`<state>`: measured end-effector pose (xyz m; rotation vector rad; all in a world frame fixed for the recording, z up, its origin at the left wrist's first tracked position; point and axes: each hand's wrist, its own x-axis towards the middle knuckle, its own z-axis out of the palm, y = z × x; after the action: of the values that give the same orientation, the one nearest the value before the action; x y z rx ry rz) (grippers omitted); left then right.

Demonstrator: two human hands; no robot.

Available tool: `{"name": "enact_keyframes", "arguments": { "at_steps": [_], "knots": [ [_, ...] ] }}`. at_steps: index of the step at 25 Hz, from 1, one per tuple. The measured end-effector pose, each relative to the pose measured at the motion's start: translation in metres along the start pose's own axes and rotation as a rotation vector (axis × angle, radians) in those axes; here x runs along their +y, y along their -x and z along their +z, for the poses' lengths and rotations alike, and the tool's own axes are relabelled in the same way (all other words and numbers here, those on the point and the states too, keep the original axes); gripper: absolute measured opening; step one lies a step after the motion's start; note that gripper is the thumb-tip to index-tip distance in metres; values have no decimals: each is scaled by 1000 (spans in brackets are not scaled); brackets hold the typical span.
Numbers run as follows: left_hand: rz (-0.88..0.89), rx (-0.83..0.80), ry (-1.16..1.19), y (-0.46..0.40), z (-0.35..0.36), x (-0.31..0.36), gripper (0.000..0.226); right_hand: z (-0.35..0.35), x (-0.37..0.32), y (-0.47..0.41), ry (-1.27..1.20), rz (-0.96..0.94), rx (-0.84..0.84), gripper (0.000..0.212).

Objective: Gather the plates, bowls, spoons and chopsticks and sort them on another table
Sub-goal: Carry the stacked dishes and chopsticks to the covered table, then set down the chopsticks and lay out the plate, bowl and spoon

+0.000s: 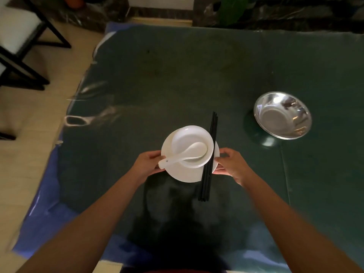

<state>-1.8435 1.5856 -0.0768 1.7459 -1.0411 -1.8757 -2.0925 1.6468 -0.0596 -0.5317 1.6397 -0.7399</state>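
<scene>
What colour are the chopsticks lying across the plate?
Black; the chopsticks show clearly in the head view, against the white plate.

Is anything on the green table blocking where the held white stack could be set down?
Nothing visible. Both hands, left and right, grip the round white plate over bare green tablecloth; the shiny steel bowls sit off to the right.

- One head-worn wide-angle view is looking forward and steeply down over a green-covered table (177, 75).
- It is sitting close above both forearms, taking in floor and a chair (17, 36) at left.
</scene>
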Motion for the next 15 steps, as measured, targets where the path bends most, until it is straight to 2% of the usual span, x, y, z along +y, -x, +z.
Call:
{"name": "enact_keyframes", "arguments": {
  "at_steps": [6, 11, 15],
  "knots": [
    [-30, 44, -41, -20, 3, -8, 32, -2, 8, -24, -13, 22, -15, 20],
    [14, 41, -129, -26, 5, -9, 31, -5, 18, -38, 13, 51, -18, 24],
    [84, 41, -366, -26, 3, -1, 27, -14, 16, -45, 113, 62, -74, 26]
  ]
}}
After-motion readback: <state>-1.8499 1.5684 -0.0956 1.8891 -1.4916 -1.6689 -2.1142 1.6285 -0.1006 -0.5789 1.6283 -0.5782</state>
